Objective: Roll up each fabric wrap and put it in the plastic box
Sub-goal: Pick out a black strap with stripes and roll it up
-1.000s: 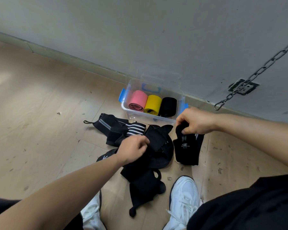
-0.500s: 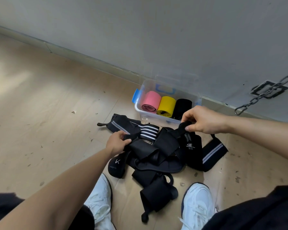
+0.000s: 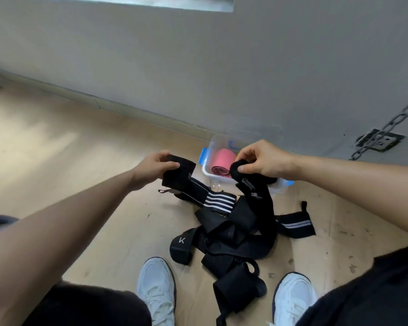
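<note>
A tangled pile of black fabric wraps (image 3: 231, 229) lies on the wooden floor between my shoes. My left hand (image 3: 154, 167) pinches one end of a black wrap (image 3: 178, 174), lifted above the floor. My right hand (image 3: 260, 161) grips the curled end of another black wrap (image 3: 257, 196), whose length hangs down into the pile. Behind my hands stands the clear plastic box (image 3: 209, 171) with blue clips, against the wall. A pink roll (image 3: 223, 162) shows inside it; the box's other contents are hidden by my right hand.
A striped wrap (image 3: 295, 225) lies at the pile's right. My white shoes (image 3: 157, 290) (image 3: 293, 300) stand close in front of the pile. A chain (image 3: 386, 124) hangs from a wall plate on the right. Bare floor stretches to the left.
Both hands have risen from the pile, each lifting a black wrap end. The right hand now covers the yellow and black rolls in the box.
</note>
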`<state>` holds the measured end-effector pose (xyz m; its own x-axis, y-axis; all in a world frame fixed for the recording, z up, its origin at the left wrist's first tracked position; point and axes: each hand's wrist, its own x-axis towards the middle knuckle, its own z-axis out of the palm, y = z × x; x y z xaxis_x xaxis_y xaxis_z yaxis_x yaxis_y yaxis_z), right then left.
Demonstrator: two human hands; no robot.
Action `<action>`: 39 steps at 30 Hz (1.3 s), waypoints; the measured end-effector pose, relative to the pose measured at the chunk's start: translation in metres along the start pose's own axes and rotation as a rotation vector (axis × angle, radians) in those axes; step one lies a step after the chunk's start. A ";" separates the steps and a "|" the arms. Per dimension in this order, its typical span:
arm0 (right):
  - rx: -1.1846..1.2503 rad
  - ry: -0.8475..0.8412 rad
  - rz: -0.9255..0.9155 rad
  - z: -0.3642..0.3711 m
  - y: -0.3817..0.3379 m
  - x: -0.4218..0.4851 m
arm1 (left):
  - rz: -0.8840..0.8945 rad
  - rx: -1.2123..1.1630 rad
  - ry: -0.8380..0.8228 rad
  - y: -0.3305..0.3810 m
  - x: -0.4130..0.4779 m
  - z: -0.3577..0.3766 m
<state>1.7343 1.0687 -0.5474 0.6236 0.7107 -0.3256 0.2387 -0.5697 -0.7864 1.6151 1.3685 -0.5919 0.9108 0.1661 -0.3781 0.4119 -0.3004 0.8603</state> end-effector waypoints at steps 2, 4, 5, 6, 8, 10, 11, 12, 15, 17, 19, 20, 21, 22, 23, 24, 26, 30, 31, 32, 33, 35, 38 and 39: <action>0.082 0.038 0.002 -0.002 -0.009 -0.003 | 0.052 0.067 -0.039 0.028 -0.008 -0.017; 0.186 0.060 0.014 -0.003 -0.018 -0.009 | 0.102 0.111 -0.050 0.058 -0.019 -0.028; 0.234 0.066 0.019 -0.005 -0.023 -0.012 | 0.130 0.130 -0.057 0.072 -0.025 -0.032; 0.269 0.066 0.021 -0.007 -0.027 -0.015 | 0.156 0.148 -0.070 0.085 -0.030 -0.035; 0.292 0.067 0.010 -0.012 -0.036 -0.022 | 0.192 0.159 -0.082 0.104 -0.042 -0.040; 0.307 0.087 -0.011 -0.018 -0.043 -0.030 | 0.231 0.152 -0.090 0.117 -0.052 -0.044; 0.323 0.099 -0.018 -0.021 -0.046 -0.034 | 0.247 0.136 -0.102 0.121 -0.056 -0.046; 0.338 0.115 -0.020 -0.023 -0.047 -0.038 | 0.260 0.119 -0.115 0.125 -0.059 -0.048; 0.338 0.171 -0.026 -0.031 -0.046 -0.049 | 0.319 0.077 -0.122 0.137 -0.066 -0.049; 0.366 0.189 -0.037 -0.034 -0.047 -0.053 | 0.358 0.061 -0.117 0.142 -0.069 -0.050; 0.426 0.185 -0.054 -0.034 -0.048 -0.053 | 0.385 0.053 -0.135 0.143 -0.070 -0.050; 0.439 0.177 -0.080 -0.034 -0.050 -0.052 | 0.392 0.052 -0.145 0.143 -0.070 -0.050; 0.432 0.158 -0.112 -0.033 -0.054 -0.052 | 0.402 0.052 -0.153 0.144 -0.071 -0.050; 0.422 0.129 -0.142 -0.032 -0.059 -0.051 | 0.410 0.049 -0.163 0.144 -0.071 -0.049; 0.415 0.093 -0.169 -0.030 -0.063 -0.049 | 0.414 0.043 -0.173 0.146 -0.071 -0.048; 0.412 0.061 -0.188 -0.028 -0.067 -0.048 | 0.418 0.039 -0.180 0.147 -0.070 -0.047; 0.399 0.044 -0.207 -0.024 -0.074 -0.044 | 0.422 0.037 -0.172 0.151 -0.069 -0.044; 0.383 0.054 -0.194 -0.020 -0.079 -0.039 | 0.351 -0.001 -0.044 0.148 -0.065 -0.037; 0.379 0.025 -0.182 -0.019 -0.079 -0.039 | 0.336 -0.005 -0.019 0.146 -0.065 -0.035; 0.366 -0.005 -0.172 -0.017 -0.079 -0.038 | 0.329 -0.005 0.000 0.145 -0.064 -0.033; 0.351 -0.037 -0.170 -0.015 -0.079 -0.039 | 0.328 -0.008 0.022 0.144 -0.064 -0.031; 0.338 -0.069 -0.189 -0.008 -0.082 -0.039 | 0.321 -0.052 0.068 0.145 -0.063 -0.028; 0.354 -0.068 -0.186 0.001 -0.083 -0.038 | 0.290 -0.167 0.056 0.151 -0.064 -0.024; 0.370 -0.068 -0.178 0.003 -0.084 -0.039 | 0.280 -0.192 0.021 0.152 -0.064 -0.022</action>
<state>1.6878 1.0901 -0.4703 0.5428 0.8177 -0.1919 0.0471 -0.2577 -0.9651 1.6189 1.3327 -0.4293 0.9862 0.1218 -0.1123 0.1306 -0.1549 0.9793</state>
